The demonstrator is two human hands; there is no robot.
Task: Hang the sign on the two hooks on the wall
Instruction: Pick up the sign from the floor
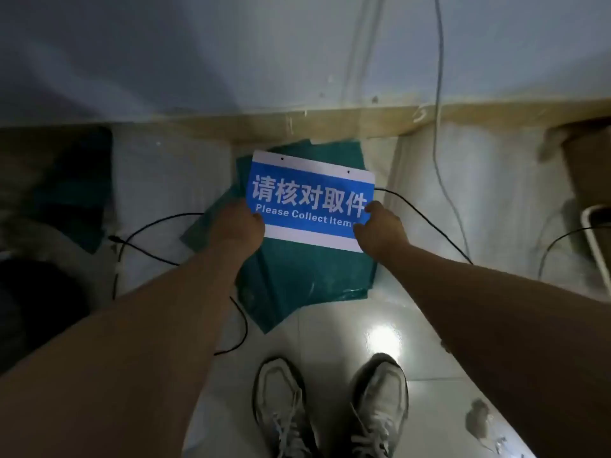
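A pale wall [231, 54] meets glossy floor tiles [347, 342], with no hooks in view. Over green sheets [297, 279], the left hand [236, 226] and right hand [380, 231] each pinch the sign [309, 196] by its lower corners. Best to raise it level, keeping the two top holes [282, 158] clear of fingers.

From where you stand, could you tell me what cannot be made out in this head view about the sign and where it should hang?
- Two hooks: none in view; only the lower wall shows.
- Sign: the end of its English line is covered by the right hand.
- Sign's lower left corner: hidden by the left hand.
- Dark shapes at the frame's left edge: too dim and blurred to identify.
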